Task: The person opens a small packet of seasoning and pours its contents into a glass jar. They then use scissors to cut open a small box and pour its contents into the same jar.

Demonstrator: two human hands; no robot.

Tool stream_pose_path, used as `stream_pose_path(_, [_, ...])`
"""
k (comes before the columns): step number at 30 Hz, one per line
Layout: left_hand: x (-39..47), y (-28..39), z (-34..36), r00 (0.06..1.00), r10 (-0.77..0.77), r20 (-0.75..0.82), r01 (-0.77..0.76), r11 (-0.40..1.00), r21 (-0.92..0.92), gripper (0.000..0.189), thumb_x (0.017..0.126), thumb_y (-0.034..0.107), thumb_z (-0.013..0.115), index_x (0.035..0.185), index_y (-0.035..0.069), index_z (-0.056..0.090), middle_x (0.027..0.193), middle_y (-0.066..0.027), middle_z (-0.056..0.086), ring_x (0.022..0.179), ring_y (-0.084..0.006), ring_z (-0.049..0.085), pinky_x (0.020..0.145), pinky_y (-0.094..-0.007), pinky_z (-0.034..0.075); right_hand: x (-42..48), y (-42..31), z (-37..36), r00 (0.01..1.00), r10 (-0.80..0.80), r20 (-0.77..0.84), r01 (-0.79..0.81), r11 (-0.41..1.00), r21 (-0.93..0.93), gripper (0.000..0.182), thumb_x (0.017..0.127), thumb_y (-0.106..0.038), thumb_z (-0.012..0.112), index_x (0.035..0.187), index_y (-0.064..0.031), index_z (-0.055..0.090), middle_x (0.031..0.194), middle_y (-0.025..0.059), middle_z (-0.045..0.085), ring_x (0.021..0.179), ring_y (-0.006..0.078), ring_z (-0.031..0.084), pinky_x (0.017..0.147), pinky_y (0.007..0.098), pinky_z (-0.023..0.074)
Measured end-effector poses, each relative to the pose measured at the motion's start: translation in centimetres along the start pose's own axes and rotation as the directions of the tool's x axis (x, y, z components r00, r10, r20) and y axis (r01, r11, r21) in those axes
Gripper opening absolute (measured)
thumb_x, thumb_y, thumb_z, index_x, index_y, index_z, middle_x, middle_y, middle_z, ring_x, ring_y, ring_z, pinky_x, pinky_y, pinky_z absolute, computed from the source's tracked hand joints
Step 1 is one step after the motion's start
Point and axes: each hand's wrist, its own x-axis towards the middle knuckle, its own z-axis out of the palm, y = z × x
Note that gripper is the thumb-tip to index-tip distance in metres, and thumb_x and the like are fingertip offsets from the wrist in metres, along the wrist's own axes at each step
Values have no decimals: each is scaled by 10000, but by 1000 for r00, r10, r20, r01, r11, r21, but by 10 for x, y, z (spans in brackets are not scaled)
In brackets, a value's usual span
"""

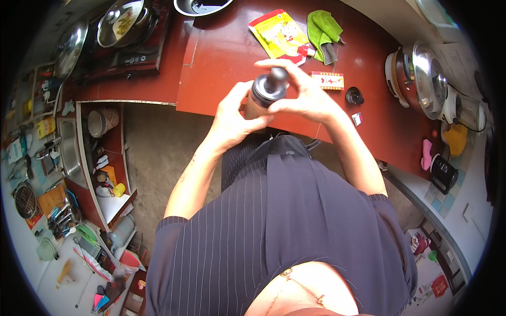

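In front of my body, above the counter's near edge, I hold a bottle upright. It has a translucent brownish body [255, 110] and a black collar with a rounded black knob [276, 79] on top. My left hand [233, 118] wraps around the body, its thumb across the near side. My right hand [302, 91] arches around the top, with the thumb at the collar's lower edge and the fingers beyond the knob. The knob hides part of those fingers, so how firmly they press is unclear. Nearest the right hand lies a small red-and-yellow printed box [328, 80].
On the red counter [221, 71] lie a yellow-and-red pouch [280, 35], a green cloth [322, 33], a small black cap [354, 95] and a small packet [357, 119]. A lidded pot [122, 23] sits on the stove at left; a glass-lidded cooker [425, 81] stands at right.
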Motion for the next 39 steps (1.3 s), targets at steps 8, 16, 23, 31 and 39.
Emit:
stream_pose_path(8, [6,-16,5,972,198,-131,-139,923,359,671,721,115,881,1324,85,587,1251,-112,626,1191,-294,647,1018,-405,532,-6,1,8,955,-58,-291,-36,950,-309,394,881,-312,821,1141,-76,642,923,65,667,847,222,659,761,372,529])
stream_pose_path(16, [5,-20,-4,975,151,-161,-96,947,307,633,765,106,859,1345,86,606,1287,-112,636,1215,-284,639,1065,-401,507,-15,-21,-14,951,-54,-303,4,987,-161,178,994,-117,705,1148,-49,650,1055,44,689,977,123,656,865,287,539])
stream_pose_path(23, [18,-48,-3,932,300,-203,-185,876,445,667,781,104,859,1391,109,588,1366,-110,622,1295,-279,596,1112,-403,476,-23,29,-31,887,155,-435,-106,985,134,156,1036,-145,660,1159,-50,662,1014,-6,670,819,40,559,747,222,471])
stream_pose_path(31, [45,-103,-12,930,156,-332,-75,967,242,674,800,46,847,1410,131,575,1374,-102,641,1289,-239,612,1104,-388,485,17,122,-82,701,376,-606,-395,912,109,351,984,-348,733,1129,-31,695,873,23,736,716,39,607,681,210,475])
stream_pose_path(39, [56,-140,-12,898,269,-349,-169,942,291,744,799,17,859,1464,105,538,1409,-95,617,1299,-224,601,1124,-364,477,55,165,-87,677,366,-638,-524,849,-69,410,993,-326,708,1276,-34,649,1031,42,747,778,92,707,694,253,554])
